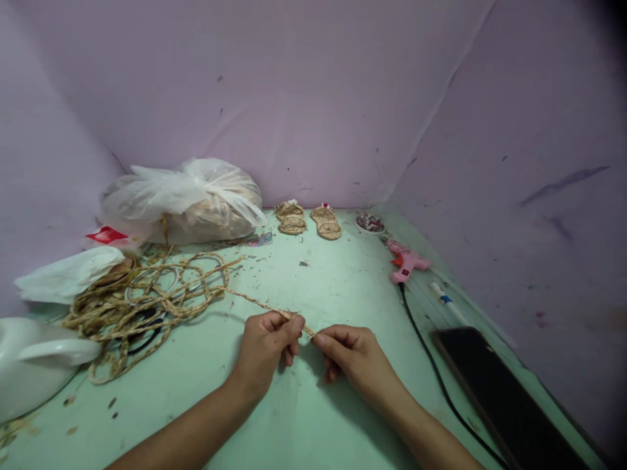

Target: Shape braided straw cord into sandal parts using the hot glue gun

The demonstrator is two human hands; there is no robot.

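Near the middle of the green table, my left hand pinches a braided straw cord between thumb and fingers. Just to its right, my right hand is closed on the end of the same cord, thumb against forefinger. The short stretch between the two hands looks taut. From my left hand the cord runs up and left to a tangled pile of braided straw cord. The fingertips cover parts of the cord, so its very end is hidden.
A white plastic bag, two small woven slippers and a bowl of small bits stand along the back wall. At right lie a pink glue gun, its black cable, a white stick and a phone. A white jug is at left.
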